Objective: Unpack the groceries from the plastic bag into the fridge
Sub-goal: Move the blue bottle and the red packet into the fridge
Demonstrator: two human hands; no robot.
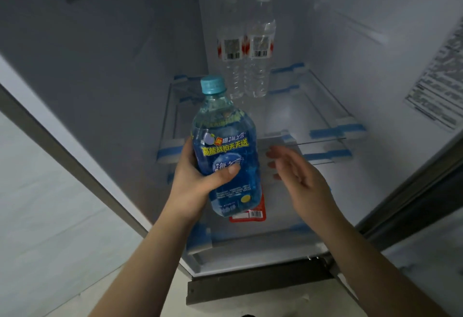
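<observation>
The left hand grips a blue bottle around its label, held upright in front of the open fridge. Behind it stands a clear bottle, seemingly one of two, though the dim view blurs them. The right hand hangs near the blue bottle, fingers relaxed, holding nothing.
</observation>
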